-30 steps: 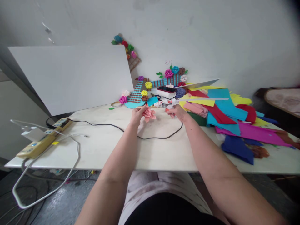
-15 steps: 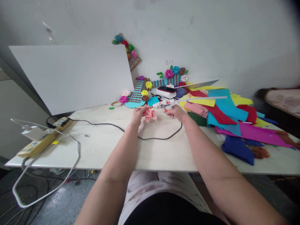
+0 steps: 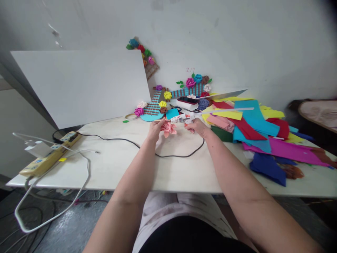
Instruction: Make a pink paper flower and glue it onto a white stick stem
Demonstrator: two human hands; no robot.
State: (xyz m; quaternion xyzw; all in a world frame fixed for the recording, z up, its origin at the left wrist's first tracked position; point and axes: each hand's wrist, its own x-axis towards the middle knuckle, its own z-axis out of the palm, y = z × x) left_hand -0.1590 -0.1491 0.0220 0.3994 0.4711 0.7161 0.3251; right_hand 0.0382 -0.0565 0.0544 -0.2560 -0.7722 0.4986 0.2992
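Note:
My left hand (image 3: 156, 129) is closed on a pink paper flower (image 3: 169, 128), its petals spread to the right of my fingers. My right hand (image 3: 197, 126) grips a white hot glue gun (image 3: 187, 117), its nozzle pointing left toward the flower. A long glue stick (image 3: 226, 111) sticks out of the gun's back to the right. The gun's black cord (image 3: 181, 156) loops below onto the table. A small pink-red piece shows at my right fingers; I cannot tell whether it is held.
Coloured crepe paper (image 3: 258, 123) lies heaped on the right. Behind my hands are a phone (image 3: 187, 100) on a white box and guitar-shaped crafts (image 3: 154, 107) with paper flowers. A white board (image 3: 84, 88) leans on the wall. A power strip (image 3: 50, 154) with cables occupies the table's left end.
My right hand and the glue gun have shifted very slightly, the glue stick's end dipping left a little. The flower stays in my left hand.

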